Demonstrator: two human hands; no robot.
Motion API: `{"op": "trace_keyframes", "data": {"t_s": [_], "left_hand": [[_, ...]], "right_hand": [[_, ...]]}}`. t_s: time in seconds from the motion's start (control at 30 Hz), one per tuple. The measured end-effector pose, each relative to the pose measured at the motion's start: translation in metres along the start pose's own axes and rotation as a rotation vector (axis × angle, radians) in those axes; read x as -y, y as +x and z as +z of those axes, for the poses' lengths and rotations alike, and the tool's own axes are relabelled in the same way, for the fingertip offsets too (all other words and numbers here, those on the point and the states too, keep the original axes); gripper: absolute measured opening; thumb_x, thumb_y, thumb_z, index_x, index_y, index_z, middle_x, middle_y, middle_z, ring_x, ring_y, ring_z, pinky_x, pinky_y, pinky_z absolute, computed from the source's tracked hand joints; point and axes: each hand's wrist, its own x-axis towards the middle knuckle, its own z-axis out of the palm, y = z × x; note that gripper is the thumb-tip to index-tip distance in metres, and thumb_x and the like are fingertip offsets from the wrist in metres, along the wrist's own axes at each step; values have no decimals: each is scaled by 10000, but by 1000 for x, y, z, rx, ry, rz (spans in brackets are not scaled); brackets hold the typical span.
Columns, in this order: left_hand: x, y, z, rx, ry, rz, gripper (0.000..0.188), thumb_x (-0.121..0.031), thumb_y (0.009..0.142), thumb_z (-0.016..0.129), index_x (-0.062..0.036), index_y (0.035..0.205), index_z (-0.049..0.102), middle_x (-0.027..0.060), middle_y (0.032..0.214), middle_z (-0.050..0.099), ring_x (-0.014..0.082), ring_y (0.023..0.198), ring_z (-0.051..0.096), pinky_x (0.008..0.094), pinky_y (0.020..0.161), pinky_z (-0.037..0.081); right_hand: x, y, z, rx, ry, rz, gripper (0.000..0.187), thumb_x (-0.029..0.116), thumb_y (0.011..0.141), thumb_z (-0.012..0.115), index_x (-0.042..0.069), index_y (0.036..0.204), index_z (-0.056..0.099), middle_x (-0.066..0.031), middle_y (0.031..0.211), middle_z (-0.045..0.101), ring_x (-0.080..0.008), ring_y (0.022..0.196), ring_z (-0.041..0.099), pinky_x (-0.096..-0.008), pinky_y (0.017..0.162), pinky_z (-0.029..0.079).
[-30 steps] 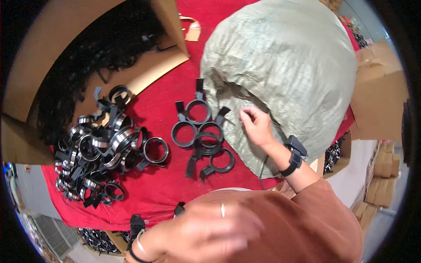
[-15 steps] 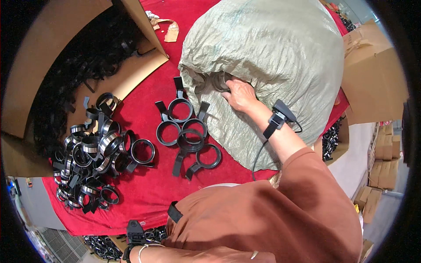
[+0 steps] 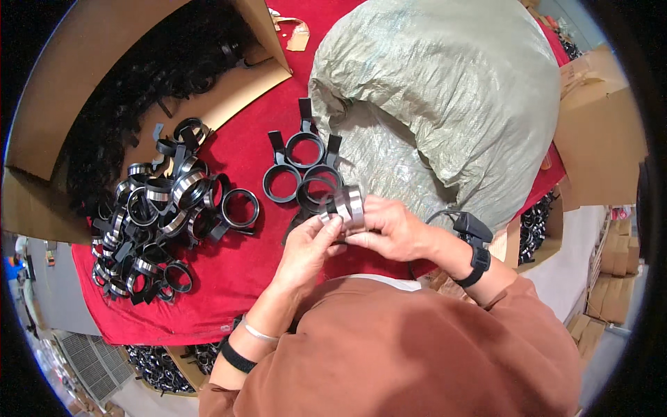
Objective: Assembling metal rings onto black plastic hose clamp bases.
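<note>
Above the front of the red cloth, both hands meet on several shiny metal rings (image 3: 354,206) lined up side by side. My left hand (image 3: 304,251) pinches the left end of them between thumb and fingers. Around the right end, the fingers of my right hand (image 3: 397,228) are closed. Just beyond lies a cluster of black rings with flat tabs (image 3: 281,183), partly hidden behind the metal rings and my left hand. A large pale woven sack (image 3: 445,76) slumps behind my right hand, its mouth sagging open.
Left of my hands is a heap of black rings with silver bands (image 3: 174,198). An open cardboard box (image 3: 243,97) full of dark parts stands at the far left. Another carton (image 3: 601,139) is at the right. All this surrounds a red-covered table (image 3: 215,306).
My right hand has come out of the sack's opening toward me with metal rings. My left hand has risen from the lower edge to meet it. The view has shifted slightly.
</note>
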Motion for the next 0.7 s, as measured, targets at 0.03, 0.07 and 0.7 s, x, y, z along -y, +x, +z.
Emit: {"op": "trace_keyframes", "data": {"t_s": [0.03,0.07,0.7], "left_hand": [[5,0,-2,32,-46,12,302,-217,887,599,-2,1095,557,68,1009,620,142,888,596,301,788,505],[6,-1,0,35,-43,9,302,-217,887,599,-2,1095,557,68,1009,620,142,888,596,301,788,505],[-9,-9,5,-183,1435,615,357,-74,713,707,41,1029,586,175,1081,560,326,1010,521,384,856,455]], "right_hand": [[4,-1,4,38,-13,-43,246,138,833,592,61,1066,616,-137,1043,617,-303,939,579,-387,850,454],[1,-3,5,59,8,-66,263,116,861,552,44,1112,581,-153,1096,590,-310,975,563,-398,886,435],[-111,43,-55,-517,-462,391,420,326,804,592,-37,1015,610,-230,972,632,-368,904,607,-419,821,481]]}}
